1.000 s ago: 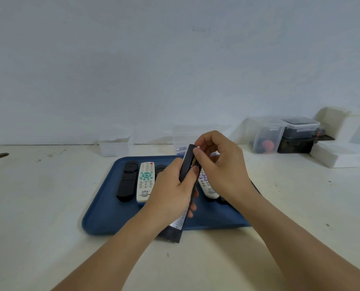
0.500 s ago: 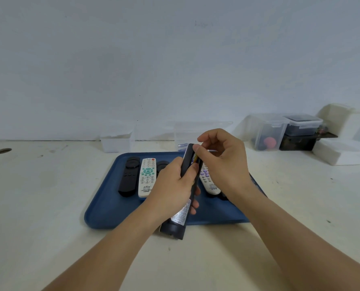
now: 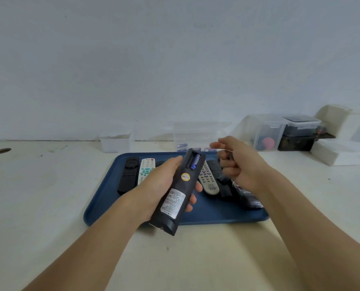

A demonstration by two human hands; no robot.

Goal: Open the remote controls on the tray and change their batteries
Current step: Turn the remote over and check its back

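Here the left hand (image 3: 160, 185) is gripping the black remote (image 3: 180, 191), long axis pointing away, open battery bay (image 3: 193, 160) facing the right hand (image 3: 238, 164), which is curling just beside it around something small and unclear.

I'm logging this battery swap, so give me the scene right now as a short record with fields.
Left hand: grips black remote control, back side up
Battery bay: cover off, one blue battery inside, other slot empty
Right hand: curled around a small item, unclear what
Blue plastic tray: holds several more remotes
Table behind tray: loose batteries
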